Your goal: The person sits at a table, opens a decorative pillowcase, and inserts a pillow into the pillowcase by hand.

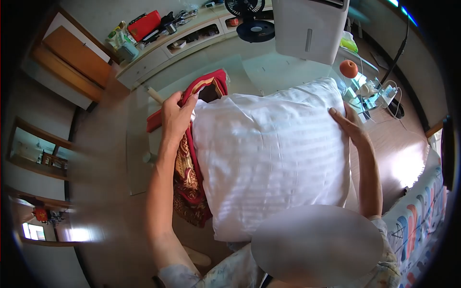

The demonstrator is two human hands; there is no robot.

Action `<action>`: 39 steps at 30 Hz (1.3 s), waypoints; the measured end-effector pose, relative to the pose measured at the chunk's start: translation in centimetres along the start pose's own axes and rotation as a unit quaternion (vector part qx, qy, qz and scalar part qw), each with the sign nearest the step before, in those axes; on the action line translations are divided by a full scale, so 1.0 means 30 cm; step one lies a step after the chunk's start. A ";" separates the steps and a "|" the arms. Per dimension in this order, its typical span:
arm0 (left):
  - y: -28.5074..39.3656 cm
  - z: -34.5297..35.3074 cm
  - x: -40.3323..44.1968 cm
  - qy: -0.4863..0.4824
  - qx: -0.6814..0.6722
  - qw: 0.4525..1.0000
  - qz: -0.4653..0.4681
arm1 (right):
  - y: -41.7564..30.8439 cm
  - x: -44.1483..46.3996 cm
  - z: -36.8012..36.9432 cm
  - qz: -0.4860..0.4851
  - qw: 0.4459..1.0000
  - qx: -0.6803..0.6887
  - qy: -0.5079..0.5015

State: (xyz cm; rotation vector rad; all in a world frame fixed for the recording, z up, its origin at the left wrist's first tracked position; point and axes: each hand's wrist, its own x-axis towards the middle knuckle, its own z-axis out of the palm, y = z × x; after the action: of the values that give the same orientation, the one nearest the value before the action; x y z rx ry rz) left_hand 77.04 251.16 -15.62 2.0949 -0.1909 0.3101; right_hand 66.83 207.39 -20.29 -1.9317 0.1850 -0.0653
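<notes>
A white striped pillow (pixel 273 158) lies across the middle of the view, over the near part of the glass table. At its upper left corner, my left hand (pixel 180 113) is closed on the edge of a red and gold patterned cover (pixel 192 177), with the pillow's corner right beside the fingers. The cover hangs along the pillow's left side, and its upper part shows a dark opening. My right hand (pixel 349 122) grips the pillow's right edge near the upper right corner, thumb on top and fingers mostly hidden behind.
Behind stand a glass table (pixel 230 77), a black fan (pixel 254 31), a white appliance (pixel 309 33) and a cabinet (pixel 153 57) with a red box (pixel 144 25). At right are a round orange object (pixel 348 68), cables and a patterned cloth (pixel 415 221).
</notes>
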 end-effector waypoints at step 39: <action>0.289 -0.125 0.005 0.003 -0.015 0.994 0.111 | -0.661 0.245 0.518 -0.376 0.810 -0.084 -0.442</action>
State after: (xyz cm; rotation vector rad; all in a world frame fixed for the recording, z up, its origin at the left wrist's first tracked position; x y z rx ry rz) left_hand 74.41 249.91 -6.64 2.0445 -0.4250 0.4439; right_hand 78.11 227.49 -7.74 -1.8980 -1.2384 0.3402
